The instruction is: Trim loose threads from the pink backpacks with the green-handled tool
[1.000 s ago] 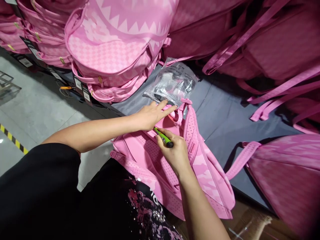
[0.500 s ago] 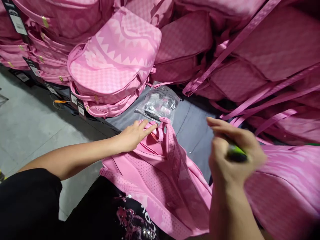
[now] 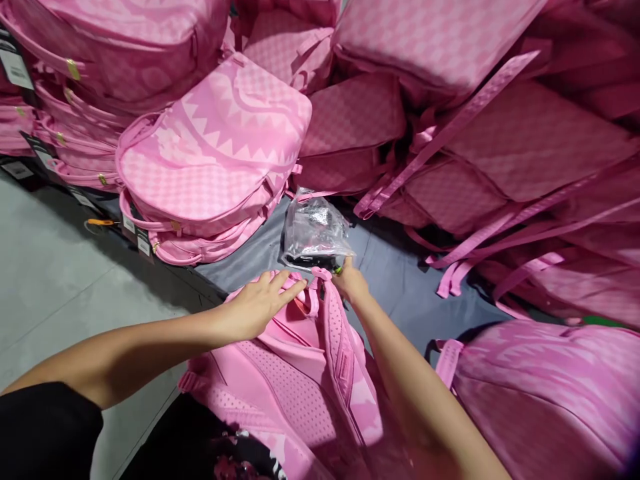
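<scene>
A pink backpack stands upright against the person's front, its padded back panel and shoulder straps facing the camera. My left hand grips its top edge beside the carry loop, fingers bent over the rim. Just beyond the loop, my right hand reaches down with its fingers closed; a bit of a green-and-black tool shows in it, the rest hidden. Right beside those fingers lies a clear plastic bag with dark and pinkish small items inside, too unclear to name.
Stacked pink backpacks with hanging tags stand at the left. More backpacks with dangling straps are piled behind and right, and another backpack sits near right. An orange-handled tool hangs at the edge of the grey table.
My right hand has moved left and forward, from above the table at the right to beside the plastic bag, carrying the green-and-black tool. My left hand stays on the backpack.
</scene>
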The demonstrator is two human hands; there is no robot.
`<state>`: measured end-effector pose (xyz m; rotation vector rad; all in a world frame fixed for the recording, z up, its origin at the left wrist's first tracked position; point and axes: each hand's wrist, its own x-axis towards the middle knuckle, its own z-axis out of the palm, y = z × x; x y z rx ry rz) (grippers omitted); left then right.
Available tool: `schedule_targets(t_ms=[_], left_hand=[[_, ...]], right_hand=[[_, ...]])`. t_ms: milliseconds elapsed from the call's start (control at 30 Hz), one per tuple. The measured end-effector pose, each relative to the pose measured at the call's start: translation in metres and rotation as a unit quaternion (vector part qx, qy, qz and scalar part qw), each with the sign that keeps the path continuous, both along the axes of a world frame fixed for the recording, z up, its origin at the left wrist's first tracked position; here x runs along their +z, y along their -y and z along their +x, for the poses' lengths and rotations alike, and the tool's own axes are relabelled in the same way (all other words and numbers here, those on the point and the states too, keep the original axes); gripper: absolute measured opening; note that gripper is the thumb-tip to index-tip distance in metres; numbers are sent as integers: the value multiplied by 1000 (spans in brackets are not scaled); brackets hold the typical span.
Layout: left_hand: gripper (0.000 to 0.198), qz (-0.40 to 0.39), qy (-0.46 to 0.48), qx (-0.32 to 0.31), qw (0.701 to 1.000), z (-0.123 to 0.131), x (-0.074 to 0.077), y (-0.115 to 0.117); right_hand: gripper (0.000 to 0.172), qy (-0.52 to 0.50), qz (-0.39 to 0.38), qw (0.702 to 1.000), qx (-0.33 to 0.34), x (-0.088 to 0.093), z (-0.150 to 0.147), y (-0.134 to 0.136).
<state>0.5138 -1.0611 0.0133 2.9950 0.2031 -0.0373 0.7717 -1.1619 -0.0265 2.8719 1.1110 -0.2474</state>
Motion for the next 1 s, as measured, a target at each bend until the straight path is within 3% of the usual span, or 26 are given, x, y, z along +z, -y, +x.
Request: schedule_targets(t_ms=[100,300,500,633,833,1000], left_hand=[[102,-13,-17,-5,1000,4,0,-2],[103,-22,-71,3,997,8,7,-1],[103,-15,-65,7,998,8,9,2],[99,3,-67,11,998,6,8,3],[99,-6,-49,8,999,4,10,3],[98,-1,-42,7,999,5,10,1]], right_hand=[[50,19,-31,999,-4,-4,3,5],[48,23,-55,987,146,-6,2,-10],[48,36,-64,974,213,-16,16,-7],[42,63,-34,978,197,-18,16,3],[30,73,-8,986,152,-6,21,9],[39,78,7,988,130,2,18,20]])
